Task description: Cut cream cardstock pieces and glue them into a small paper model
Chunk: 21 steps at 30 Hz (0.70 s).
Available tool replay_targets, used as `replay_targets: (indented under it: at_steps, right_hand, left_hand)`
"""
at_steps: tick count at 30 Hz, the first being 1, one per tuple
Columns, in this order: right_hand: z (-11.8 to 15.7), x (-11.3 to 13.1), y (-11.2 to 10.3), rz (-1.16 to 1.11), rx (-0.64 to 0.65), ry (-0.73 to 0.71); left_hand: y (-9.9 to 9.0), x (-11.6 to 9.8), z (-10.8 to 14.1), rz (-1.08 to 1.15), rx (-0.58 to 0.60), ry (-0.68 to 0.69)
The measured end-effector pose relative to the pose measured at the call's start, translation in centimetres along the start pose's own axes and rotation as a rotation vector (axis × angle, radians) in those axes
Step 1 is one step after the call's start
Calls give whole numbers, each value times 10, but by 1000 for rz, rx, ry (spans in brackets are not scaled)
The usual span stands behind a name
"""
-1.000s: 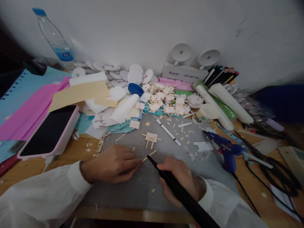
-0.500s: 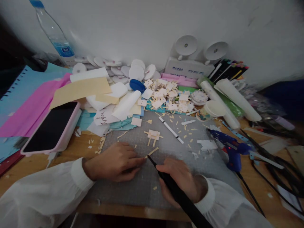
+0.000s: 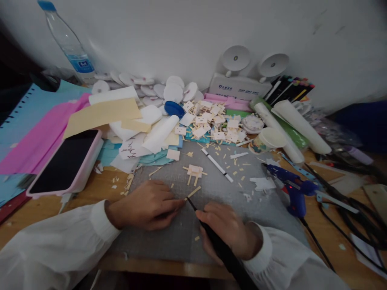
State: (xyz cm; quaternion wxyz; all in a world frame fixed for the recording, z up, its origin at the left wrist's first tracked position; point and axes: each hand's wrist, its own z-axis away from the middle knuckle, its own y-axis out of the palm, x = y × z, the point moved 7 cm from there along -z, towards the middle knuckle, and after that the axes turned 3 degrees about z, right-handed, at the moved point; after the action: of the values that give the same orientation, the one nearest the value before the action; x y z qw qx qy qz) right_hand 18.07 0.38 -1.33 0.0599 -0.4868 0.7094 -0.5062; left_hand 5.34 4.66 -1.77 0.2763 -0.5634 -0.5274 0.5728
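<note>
A narrow pale yellow strip (image 3: 194,192) lies slantwise on the grey cutting mat (image 3: 157,247). My left hand (image 3: 148,205) is closed, its index fingertip on the strip's lower end. My right hand (image 3: 225,225) is wrapped round a long black tool (image 3: 219,243), whose thin dark tip touches the strip beside that fingertip. The tool's exact kind is unclear. Just beyond the strip sits a small cream paper figure (image 3: 195,170) with thin strip limbs. Yellow scraps and a white stick with black bands (image 3: 217,164) lie around it.
Behind the mat is a pile of similar paper figures (image 3: 208,121), with a paper cup (image 3: 267,139) beside it. A blue glue gun (image 3: 290,185) with its red light on and black cable lies right. A phone (image 3: 66,161), coloured papers and a bottle (image 3: 71,44) are left.
The black tool and my right hand have shifted very slightly; the tip remains at the strip. My left hand stays where it was.
</note>
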Motion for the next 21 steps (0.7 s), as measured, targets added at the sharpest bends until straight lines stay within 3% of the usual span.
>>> replay_targets:
  at_steps: [21]
  right_hand:
    - [9,6,6,86,64,-25]
  left_hand:
    - [5,-16,-2,-131,64,-188]
